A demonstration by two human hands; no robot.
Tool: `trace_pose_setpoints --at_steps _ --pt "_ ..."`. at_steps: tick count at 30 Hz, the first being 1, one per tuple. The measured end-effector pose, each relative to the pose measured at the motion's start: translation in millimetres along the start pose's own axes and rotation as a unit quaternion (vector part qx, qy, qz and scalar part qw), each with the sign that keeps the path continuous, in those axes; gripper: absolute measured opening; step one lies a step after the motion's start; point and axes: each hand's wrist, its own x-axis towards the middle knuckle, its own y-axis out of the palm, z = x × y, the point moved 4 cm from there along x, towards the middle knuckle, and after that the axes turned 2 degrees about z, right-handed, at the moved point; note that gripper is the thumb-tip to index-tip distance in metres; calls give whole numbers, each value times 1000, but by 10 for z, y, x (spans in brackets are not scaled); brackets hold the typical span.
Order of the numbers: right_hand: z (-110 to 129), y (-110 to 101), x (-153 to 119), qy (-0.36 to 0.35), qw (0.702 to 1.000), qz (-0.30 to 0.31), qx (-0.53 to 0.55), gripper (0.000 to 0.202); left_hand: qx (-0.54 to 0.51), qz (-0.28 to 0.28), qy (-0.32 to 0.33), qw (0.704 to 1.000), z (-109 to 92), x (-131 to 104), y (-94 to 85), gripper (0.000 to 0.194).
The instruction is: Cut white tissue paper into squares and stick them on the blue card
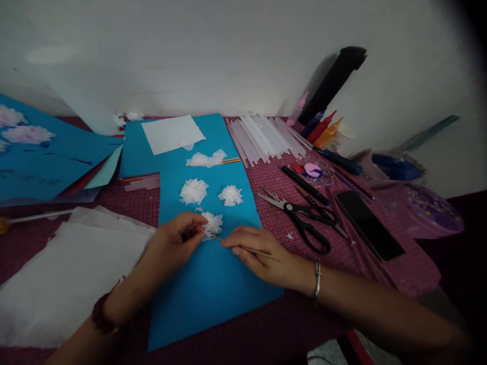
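Tuft of crumpled white tissue paper (213, 223), third of three on a plain blue sheet (198, 309), lies between the two hands, below a larger rounded tuft (193, 191) and a smaller one (230, 195). Left hand (178, 238): thumb and forefinger at the tuft's left edge; cannot tell whether they pinch paper. Right hand (262, 253): fingers closed round a thin tan stick (262, 252), tip at the tuft's lower edge. Hands near each other, not touching.

Step in hand, as I judge it: working the lower edge of this tuft with the stick. Next move seems to call for a steady left hand and light pressure; thin tissue could tear or cling.

Around: white tissue sheets (76, 274) by the left forearm; black-handled scissors (300, 215) just right of the blue sheet, open blades towards it; dark phone (369, 223) farther right; pale translucent strips (262, 137) behind. Stick's path looks unobstructed; scissors might crowd a wide rightward sweep.
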Motion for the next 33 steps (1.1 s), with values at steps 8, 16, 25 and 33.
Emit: trace_pose_setpoints --at_steps 8,16,25,33 --pt "94 44 -20 -53 985 69 -151 28 -42 -92 -41 994 36 -48 -97 15" --pt "125 202 -64 -64 938 147 -307 27 -46 -81 -27 995 22 -35 -93 11" --pt "124 232 -19 -36 930 158 -329 28 -35 -83 -18 996 42 -30 -96 11" --pt "34 -22 -59 35 997 -61 19 25 -115 -94 -53 988 50 -73 -194 21"
